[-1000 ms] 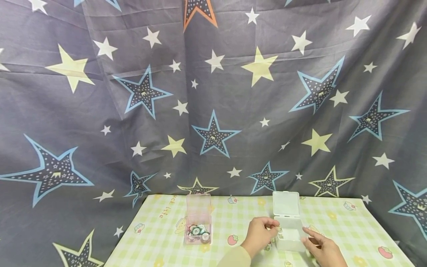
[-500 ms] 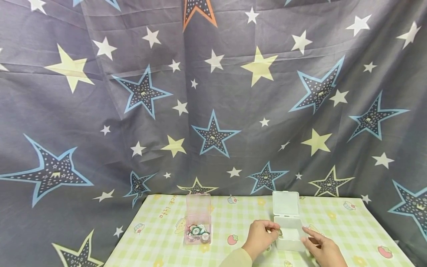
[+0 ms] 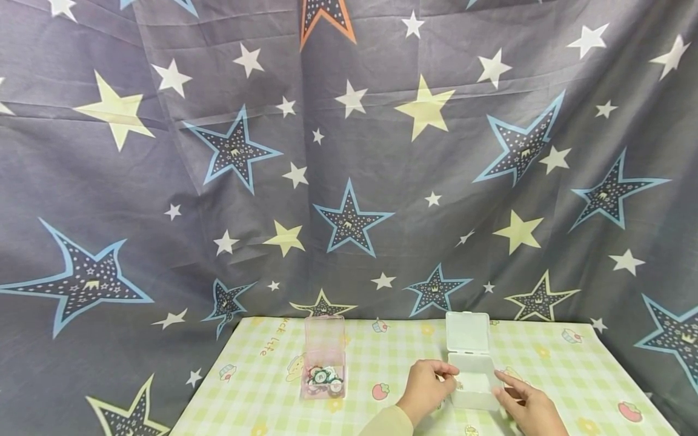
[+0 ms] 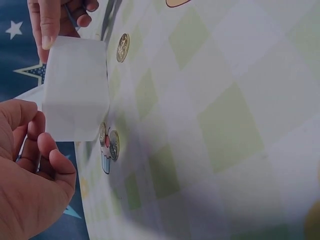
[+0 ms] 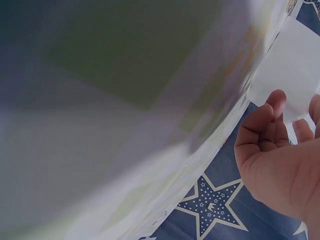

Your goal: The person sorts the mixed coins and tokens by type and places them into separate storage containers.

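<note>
A small white plastic box (image 3: 475,398) stands on the table with its lid up. My left hand (image 3: 424,390) is at its left rim, index finger and thumb reaching over the inside. Just under those fingertips a small gold coin (image 3: 460,384) shows as a blur inside the box. My right hand (image 3: 528,407) holds the box's right side; in the left wrist view its fingers grip the top front corner. Two gold coins (image 4: 114,145) are on the cloth by the left side of the box, and another coin (image 4: 123,47) lies in front of it.
At the left stands a clear pink box (image 3: 324,393), lid up, with several dark green, white and reddish round pieces in it. A green checked cloth (image 3: 262,387) covers the table. Behind rises a grey curtain (image 3: 382,163) with stars.
The left hand has shifted slightly right to the rim. The gold coin has gone from upright at its fingertips to a blur lower in the box. The right hand stays put.
</note>
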Action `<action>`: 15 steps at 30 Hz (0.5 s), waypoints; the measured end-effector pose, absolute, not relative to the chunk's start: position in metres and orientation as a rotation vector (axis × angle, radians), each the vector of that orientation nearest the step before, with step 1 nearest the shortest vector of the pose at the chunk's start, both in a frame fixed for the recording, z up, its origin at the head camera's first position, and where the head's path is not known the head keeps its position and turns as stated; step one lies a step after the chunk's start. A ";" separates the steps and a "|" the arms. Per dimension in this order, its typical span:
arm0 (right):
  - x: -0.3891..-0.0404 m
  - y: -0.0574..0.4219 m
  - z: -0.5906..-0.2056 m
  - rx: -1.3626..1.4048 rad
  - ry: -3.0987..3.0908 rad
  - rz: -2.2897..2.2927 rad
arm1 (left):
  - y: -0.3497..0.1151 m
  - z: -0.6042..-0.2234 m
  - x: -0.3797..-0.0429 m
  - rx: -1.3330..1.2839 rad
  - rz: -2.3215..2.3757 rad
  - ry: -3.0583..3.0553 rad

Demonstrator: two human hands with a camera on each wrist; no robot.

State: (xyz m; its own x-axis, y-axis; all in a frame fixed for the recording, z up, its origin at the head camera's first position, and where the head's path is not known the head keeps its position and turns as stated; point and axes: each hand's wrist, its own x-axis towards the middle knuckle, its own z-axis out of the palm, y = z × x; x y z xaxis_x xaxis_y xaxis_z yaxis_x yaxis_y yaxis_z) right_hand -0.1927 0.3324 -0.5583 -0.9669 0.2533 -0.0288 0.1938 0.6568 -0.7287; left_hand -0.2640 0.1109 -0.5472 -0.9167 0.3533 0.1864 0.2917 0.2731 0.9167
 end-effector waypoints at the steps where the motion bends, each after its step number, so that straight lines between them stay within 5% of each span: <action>1: -0.193 0.332 -0.558 -0.374 -2.790 1.215 | 0.110 -0.547 -0.264 0.628 1.750 2.468; 15: -0.193 0.334 -0.559 -0.368 -2.800 1.208 | 0.091 -0.559 -0.268 0.678 1.667 2.514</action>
